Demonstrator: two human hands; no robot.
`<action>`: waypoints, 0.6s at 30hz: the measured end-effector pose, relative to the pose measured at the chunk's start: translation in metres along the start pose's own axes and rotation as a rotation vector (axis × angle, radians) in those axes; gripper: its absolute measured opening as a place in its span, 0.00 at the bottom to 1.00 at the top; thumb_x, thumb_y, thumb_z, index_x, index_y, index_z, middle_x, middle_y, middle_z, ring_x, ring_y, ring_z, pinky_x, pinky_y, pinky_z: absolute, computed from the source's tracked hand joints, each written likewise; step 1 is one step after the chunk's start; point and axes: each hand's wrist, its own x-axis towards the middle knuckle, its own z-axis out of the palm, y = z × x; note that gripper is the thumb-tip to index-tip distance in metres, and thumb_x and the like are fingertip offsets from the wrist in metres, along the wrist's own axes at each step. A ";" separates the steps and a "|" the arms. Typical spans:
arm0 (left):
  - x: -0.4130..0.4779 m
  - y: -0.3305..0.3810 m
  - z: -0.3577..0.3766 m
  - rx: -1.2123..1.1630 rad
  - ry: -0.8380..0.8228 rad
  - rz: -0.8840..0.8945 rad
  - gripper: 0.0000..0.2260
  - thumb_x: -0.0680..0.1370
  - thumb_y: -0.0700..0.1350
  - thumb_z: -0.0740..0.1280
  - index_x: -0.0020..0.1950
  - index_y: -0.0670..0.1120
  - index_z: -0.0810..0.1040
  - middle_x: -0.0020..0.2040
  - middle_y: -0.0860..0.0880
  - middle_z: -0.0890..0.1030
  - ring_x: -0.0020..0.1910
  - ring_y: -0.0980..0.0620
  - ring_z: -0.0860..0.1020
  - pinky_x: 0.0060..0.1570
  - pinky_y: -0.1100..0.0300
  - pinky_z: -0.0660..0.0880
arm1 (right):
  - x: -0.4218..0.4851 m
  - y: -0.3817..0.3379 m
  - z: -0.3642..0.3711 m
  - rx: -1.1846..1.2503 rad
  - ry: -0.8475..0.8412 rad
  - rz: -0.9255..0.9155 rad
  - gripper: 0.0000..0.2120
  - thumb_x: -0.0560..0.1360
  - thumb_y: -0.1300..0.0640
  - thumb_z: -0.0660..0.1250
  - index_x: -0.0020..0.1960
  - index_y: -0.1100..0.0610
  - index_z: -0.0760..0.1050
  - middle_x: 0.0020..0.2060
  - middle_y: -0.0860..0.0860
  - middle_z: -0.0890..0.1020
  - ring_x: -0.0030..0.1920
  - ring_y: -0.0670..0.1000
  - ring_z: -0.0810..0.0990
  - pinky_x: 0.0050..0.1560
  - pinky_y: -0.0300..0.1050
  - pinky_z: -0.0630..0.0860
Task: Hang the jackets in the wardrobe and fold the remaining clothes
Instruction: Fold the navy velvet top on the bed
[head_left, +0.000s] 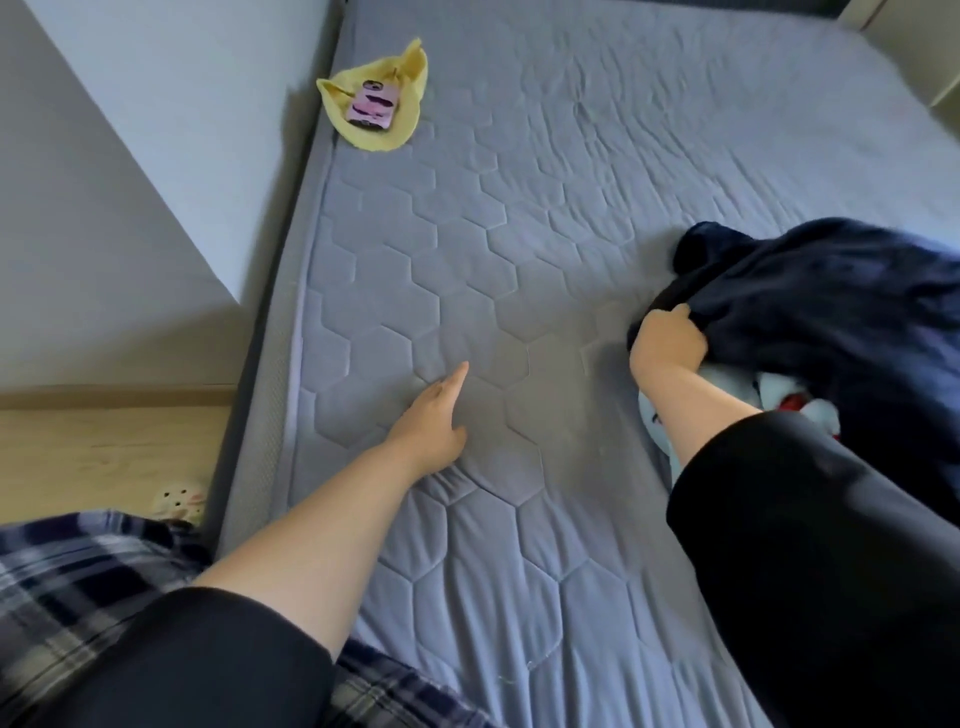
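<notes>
- right grip (667, 340) clamped on a bunched edge of the navy garment (831, 312); fingers curled round the fabric
- garment sits heaped at the right side of the bed (519, 208), partly over a light blue garment (649, 415) with red on it
- left grip (434, 415) apart, fingers straight, holding nothing; low over bare mattress; can't tell if it touches
- my read: step in hand is pulling the navy piece out of the pile; too bunched to tell jacket from fold item
- I'd bring the left grip across to a second edge point well apart from the right, then lift and shake so the shape shows
- lift, don't drag; the blue piece underneath could ride along
- if it folds, lay it flat on the bare patch in front of me
- yellow cloth (405, 124) with phone (371, 104) on it at the far left edge; well apart; keep the spread off it
</notes>
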 end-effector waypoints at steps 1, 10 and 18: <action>-0.003 -0.007 -0.004 -0.065 0.012 -0.007 0.36 0.77 0.40 0.63 0.79 0.52 0.46 0.77 0.48 0.58 0.75 0.50 0.58 0.69 0.61 0.57 | -0.006 -0.009 -0.004 0.089 -0.019 0.005 0.14 0.78 0.62 0.60 0.61 0.65 0.74 0.61 0.62 0.74 0.57 0.63 0.77 0.51 0.52 0.74; -0.026 -0.046 -0.094 -1.431 0.445 -0.406 0.16 0.83 0.49 0.54 0.68 0.45 0.69 0.63 0.45 0.74 0.56 0.47 0.77 0.49 0.56 0.73 | -0.119 -0.175 -0.103 1.533 -0.610 -0.148 0.13 0.72 0.73 0.58 0.49 0.63 0.76 0.38 0.58 0.77 0.45 0.60 0.78 0.45 0.47 0.72; -0.063 -0.078 -0.122 -1.633 0.642 -0.556 0.17 0.81 0.54 0.57 0.64 0.47 0.74 0.64 0.45 0.76 0.52 0.46 0.78 0.54 0.53 0.72 | -0.181 -0.212 -0.058 0.654 -0.078 -0.453 0.35 0.72 0.47 0.68 0.74 0.52 0.58 0.75 0.56 0.56 0.74 0.57 0.56 0.72 0.60 0.52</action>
